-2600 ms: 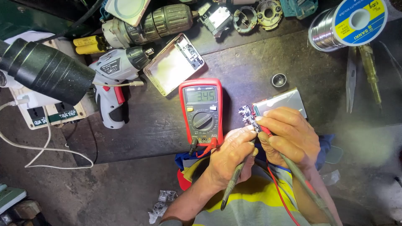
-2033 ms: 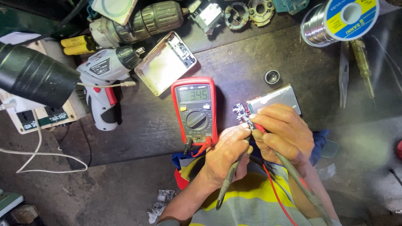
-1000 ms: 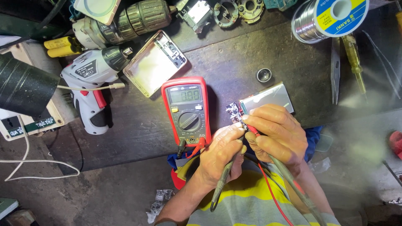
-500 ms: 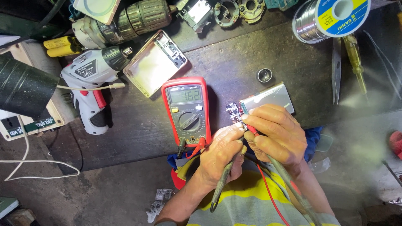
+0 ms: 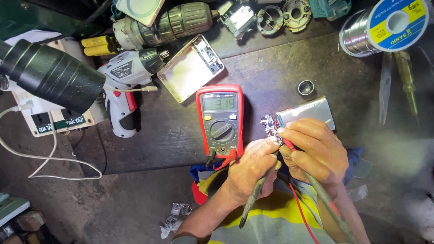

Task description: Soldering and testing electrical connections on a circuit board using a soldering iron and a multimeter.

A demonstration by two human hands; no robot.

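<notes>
Left hand (image 5: 249, 169) and right hand (image 5: 316, 151) meet at a small circuit board (image 5: 270, 125) on a dark, scuffed bench (image 5: 266, 63). Each hand is closed around a slim, rod-shaped probe: the left grips a dark probe (image 5: 256, 195), the right a red-tipped probe (image 5: 289, 145), both tips pressed toward the board. The board sits at the fingertips, touching the end of a flat, silvery rectangular cell (image 5: 308, 113). Just left of the hands lies a red-cased multimeter (image 5: 220, 121) with a grey display and round dial, its leads plugged in at the base. A white cordless screwdriver (image 5: 128, 90) lies farther left; a spool of solder (image 5: 383, 25) rests at the top right.
</notes>
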